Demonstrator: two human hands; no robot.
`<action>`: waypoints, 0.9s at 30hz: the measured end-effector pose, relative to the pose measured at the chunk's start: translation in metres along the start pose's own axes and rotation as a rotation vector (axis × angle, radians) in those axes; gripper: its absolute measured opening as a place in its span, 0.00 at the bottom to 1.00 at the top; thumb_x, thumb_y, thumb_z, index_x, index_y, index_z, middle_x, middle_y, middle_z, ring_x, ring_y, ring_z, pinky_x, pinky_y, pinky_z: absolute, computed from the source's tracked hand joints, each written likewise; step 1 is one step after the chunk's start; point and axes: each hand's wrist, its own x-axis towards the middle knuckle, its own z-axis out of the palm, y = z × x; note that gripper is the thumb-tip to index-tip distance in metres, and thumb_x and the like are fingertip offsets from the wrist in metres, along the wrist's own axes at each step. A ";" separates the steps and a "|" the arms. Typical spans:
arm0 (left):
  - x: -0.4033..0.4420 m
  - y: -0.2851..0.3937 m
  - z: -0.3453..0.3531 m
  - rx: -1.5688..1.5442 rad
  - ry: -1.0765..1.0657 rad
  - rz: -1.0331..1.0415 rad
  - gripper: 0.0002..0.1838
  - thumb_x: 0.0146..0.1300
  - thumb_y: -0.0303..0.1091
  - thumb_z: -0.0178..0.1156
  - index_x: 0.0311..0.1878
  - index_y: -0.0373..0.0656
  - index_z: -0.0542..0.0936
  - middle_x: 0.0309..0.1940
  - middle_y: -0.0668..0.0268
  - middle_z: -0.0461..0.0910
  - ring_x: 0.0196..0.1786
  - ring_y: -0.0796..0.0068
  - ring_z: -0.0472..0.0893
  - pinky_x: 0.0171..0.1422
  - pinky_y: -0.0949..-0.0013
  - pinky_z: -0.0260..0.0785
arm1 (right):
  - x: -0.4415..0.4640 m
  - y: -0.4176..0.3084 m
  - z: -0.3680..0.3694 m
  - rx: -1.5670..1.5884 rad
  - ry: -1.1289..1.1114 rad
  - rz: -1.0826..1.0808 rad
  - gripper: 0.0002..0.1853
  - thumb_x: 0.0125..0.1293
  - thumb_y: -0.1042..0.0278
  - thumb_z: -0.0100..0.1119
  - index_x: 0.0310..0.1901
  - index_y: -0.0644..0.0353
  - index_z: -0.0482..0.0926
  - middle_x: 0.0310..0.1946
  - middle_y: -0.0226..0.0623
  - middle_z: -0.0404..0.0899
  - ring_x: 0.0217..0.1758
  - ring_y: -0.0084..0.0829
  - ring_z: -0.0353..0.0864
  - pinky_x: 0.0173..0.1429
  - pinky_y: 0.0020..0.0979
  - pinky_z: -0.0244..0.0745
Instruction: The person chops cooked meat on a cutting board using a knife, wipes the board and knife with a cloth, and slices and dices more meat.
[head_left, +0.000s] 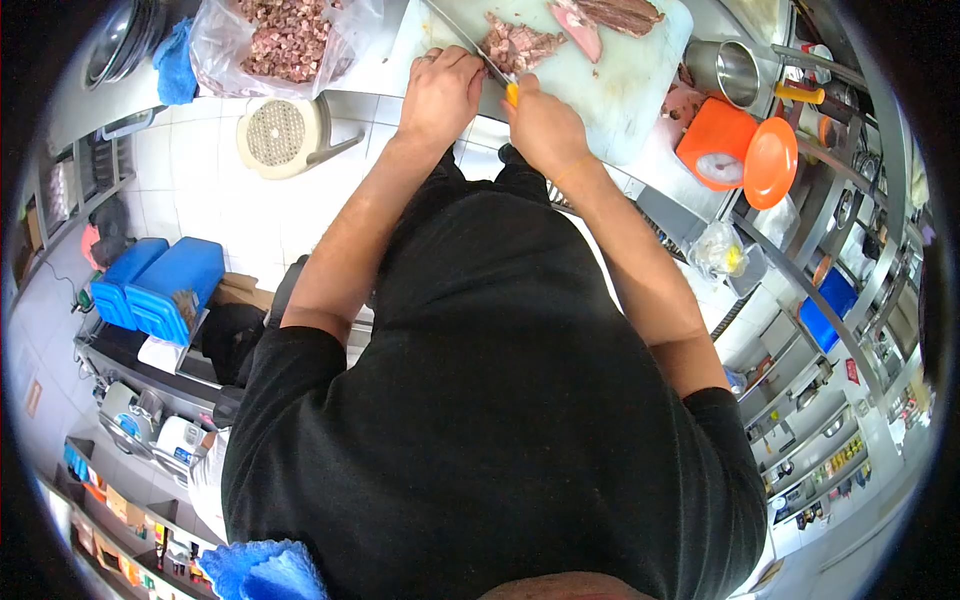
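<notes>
My right hand (547, 128) is closed round the yellow handle (512, 94) of a knife. Its long blade (462, 34) slants up and left over the white cutting board (625, 115). Close beside the blade, my left hand (442, 92) has its fingers curled down at the board's near edge; what lies under them is hidden. Just past the blade is a heap of cut cooked meat (520, 46). A pinkish piece of meat (578, 30) and a darker brown slab (622, 12) lie farther back on the board.
Left of the board, a clear plastic bag (215, 50) holds diced meat (285, 40), beside a blue cloth (175, 65). At right stand a metal pot (738, 78) and an orange kitchen scale (714, 145). A beige plastic stool (280, 138) and blue bins (175, 285) are at left.
</notes>
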 end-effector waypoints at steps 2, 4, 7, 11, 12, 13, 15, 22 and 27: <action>-0.003 0.003 -0.002 -0.012 -0.009 0.006 0.07 0.63 0.29 0.70 0.44 0.44 0.89 0.41 0.61 0.85 0.47 0.52 0.85 0.59 0.51 0.75 | 0.004 -0.002 -0.004 0.001 0.025 -0.052 0.21 0.78 0.56 0.62 0.54 0.70 0.72 0.34 0.60 0.88 0.40 0.61 0.90 0.45 0.57 0.84; 0.012 -0.004 -0.007 -0.004 0.016 0.031 0.09 0.64 0.29 0.70 0.47 0.44 0.89 0.43 0.61 0.86 0.50 0.52 0.85 0.61 0.51 0.74 | 0.016 -0.005 -0.021 -0.003 0.058 -0.083 0.21 0.78 0.56 0.62 0.53 0.69 0.72 0.33 0.60 0.88 0.40 0.61 0.90 0.45 0.57 0.84; -0.004 0.004 -0.017 -0.027 0.035 -0.033 0.13 0.65 0.29 0.69 0.53 0.44 0.88 0.49 0.60 0.87 0.54 0.53 0.84 0.64 0.51 0.74 | -0.009 -0.014 -0.042 -0.030 -0.016 -0.053 0.20 0.79 0.57 0.59 0.53 0.70 0.73 0.35 0.59 0.88 0.41 0.61 0.91 0.46 0.56 0.85; -0.014 -0.003 -0.022 0.017 0.014 -0.123 0.19 0.66 0.31 0.70 0.60 0.45 0.87 0.58 0.57 0.85 0.61 0.51 0.83 0.67 0.51 0.76 | -0.026 -0.020 -0.040 -0.039 -0.054 0.015 0.19 0.79 0.57 0.58 0.53 0.70 0.73 0.35 0.60 0.89 0.41 0.61 0.91 0.48 0.56 0.85; -0.015 -0.003 -0.024 0.014 0.000 -0.122 0.19 0.66 0.31 0.70 0.61 0.45 0.87 0.58 0.58 0.85 0.61 0.51 0.82 0.67 0.50 0.76 | -0.024 -0.015 -0.028 -0.013 -0.031 0.014 0.20 0.79 0.57 0.59 0.53 0.70 0.73 0.35 0.60 0.88 0.41 0.62 0.90 0.47 0.57 0.84; -0.014 -0.003 -0.027 0.011 -0.015 -0.121 0.19 0.67 0.32 0.70 0.61 0.45 0.87 0.59 0.58 0.84 0.62 0.51 0.82 0.67 0.50 0.75 | -0.019 -0.009 -0.011 0.014 -0.007 0.013 0.21 0.79 0.56 0.60 0.53 0.70 0.72 0.34 0.60 0.88 0.40 0.62 0.90 0.45 0.58 0.84; -0.016 -0.001 -0.028 -0.003 -0.048 -0.107 0.19 0.67 0.33 0.70 0.61 0.45 0.87 0.59 0.58 0.84 0.62 0.51 0.82 0.67 0.50 0.75 | -0.009 -0.003 0.002 0.040 0.016 0.003 0.22 0.79 0.55 0.60 0.54 0.70 0.71 0.33 0.61 0.87 0.39 0.63 0.89 0.44 0.59 0.83; -0.010 0.001 -0.023 0.016 -0.031 -0.085 0.17 0.66 0.36 0.73 0.57 0.45 0.88 0.54 0.58 0.85 0.59 0.51 0.83 0.64 0.50 0.76 | 0.005 -0.004 -0.004 0.049 0.015 -0.051 0.22 0.80 0.55 0.59 0.56 0.71 0.71 0.33 0.61 0.87 0.39 0.64 0.89 0.45 0.59 0.83; 0.001 -0.008 -0.005 0.003 0.045 -0.048 0.08 0.64 0.35 0.73 0.44 0.45 0.88 0.44 0.61 0.85 0.52 0.53 0.84 0.59 0.50 0.75 | -0.009 -0.008 -0.011 0.009 -0.014 0.005 0.20 0.79 0.57 0.59 0.53 0.69 0.72 0.35 0.58 0.89 0.40 0.60 0.91 0.46 0.56 0.84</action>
